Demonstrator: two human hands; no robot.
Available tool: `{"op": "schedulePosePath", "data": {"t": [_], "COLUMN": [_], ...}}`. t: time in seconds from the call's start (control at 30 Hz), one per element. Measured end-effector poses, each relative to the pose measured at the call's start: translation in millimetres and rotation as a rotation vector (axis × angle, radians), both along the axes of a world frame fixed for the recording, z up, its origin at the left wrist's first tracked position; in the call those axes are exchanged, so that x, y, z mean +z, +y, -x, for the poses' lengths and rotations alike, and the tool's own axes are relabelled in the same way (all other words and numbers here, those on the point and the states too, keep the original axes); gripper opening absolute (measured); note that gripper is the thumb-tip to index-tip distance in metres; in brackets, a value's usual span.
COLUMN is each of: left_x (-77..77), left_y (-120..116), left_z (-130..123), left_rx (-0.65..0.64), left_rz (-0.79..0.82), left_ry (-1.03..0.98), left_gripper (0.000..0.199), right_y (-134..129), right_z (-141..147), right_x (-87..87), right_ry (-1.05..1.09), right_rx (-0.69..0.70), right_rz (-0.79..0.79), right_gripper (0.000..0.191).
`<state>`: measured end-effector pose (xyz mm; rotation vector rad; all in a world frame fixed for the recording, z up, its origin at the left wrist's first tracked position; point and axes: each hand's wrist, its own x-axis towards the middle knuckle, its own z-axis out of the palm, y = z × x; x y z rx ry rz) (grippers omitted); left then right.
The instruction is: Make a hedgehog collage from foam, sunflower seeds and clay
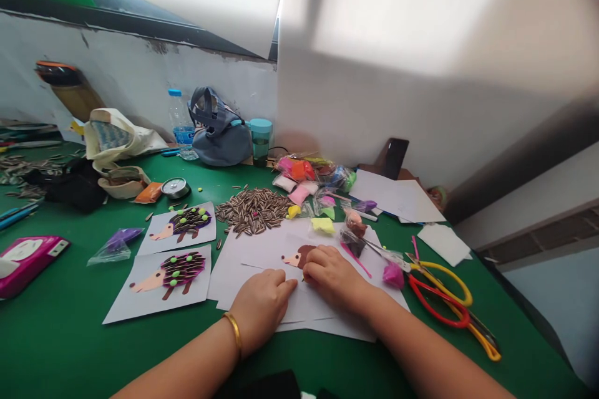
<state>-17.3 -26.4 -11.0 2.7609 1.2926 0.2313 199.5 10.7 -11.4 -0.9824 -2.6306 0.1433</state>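
Note:
A small hedgehog figure with a pale face and brown body lies on white paper in the middle. My right hand covers its right side, fingers bent and pressed together; what they hold, if anything, is hidden. Just left of it, my left hand, with a gold bracelet at the wrist, rests on the paper, fingers curled and its thumb and forefinger close together. Two hedgehog pictures with seeds and green dots, an upper one and a lower one, lie to the left.
Sunflower seeds are heaped behind the paper. Bagged coloured clay lies farther back. Scissors are at the right, a purple clay bag at the left. A bottle, blue bag and cup stand by the wall.

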Motion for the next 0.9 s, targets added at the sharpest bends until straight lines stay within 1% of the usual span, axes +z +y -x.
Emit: {"op": "schedulePosePath", "data": {"t": [0.17,0.33,0.63,0.9], "left_x": [1.3,-1.4,-1.1,0.0], "left_y": [1.2,1.5,1.3,1.3], "left_z": [-1.2,-0.7,0.4,0.1], "left_rx": [0.003,0.003,-0.005,-0.003], "left_rz": [0.013,0.001,-0.004,0.001], "left_ry": [0.011,-0.011,-0.006,-0.005], "left_gripper": [0.021,0.02,0.019,0.018], "right_y": [0.9,1.4,2.2,2.9], "right_z": [-0.2,0.4,0.1,-1.2], "right_x": [-0.7,-0.4,-7.7,-5.6], "right_ry": [-0.006,-0.002,0.024,0.049], "right_rx": [0.019,0.018,0.015,0.008], "right_rz": [-0.017,-0.028,-0.054,-0.08], "right_gripper": [0.01,0.009,0.006,0.005]}}
